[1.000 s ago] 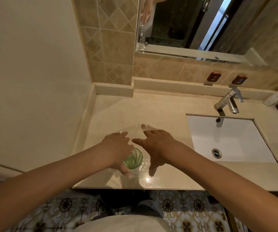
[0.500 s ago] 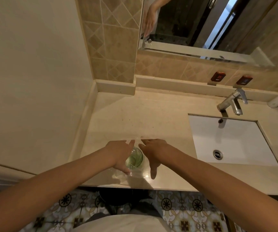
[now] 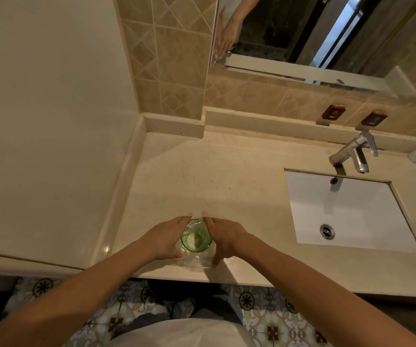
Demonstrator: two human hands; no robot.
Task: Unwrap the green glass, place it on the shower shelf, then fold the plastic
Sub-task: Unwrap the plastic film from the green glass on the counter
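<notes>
The green glass (image 3: 196, 239) stands upright near the front edge of the beige vanity counter (image 3: 227, 176), its mouth open to the camera and clear plastic wrap (image 3: 194, 262) gathered low around its base and crumpled on the counter in front. The left hand (image 3: 164, 238) cups the glass's left side and the right hand (image 3: 225, 237) its right, both pressing the plastic down, fingers curved and close together. The white undermount sink (image 3: 347, 211) and chrome faucet (image 3: 354, 152) sit well apart to the right.
</notes>
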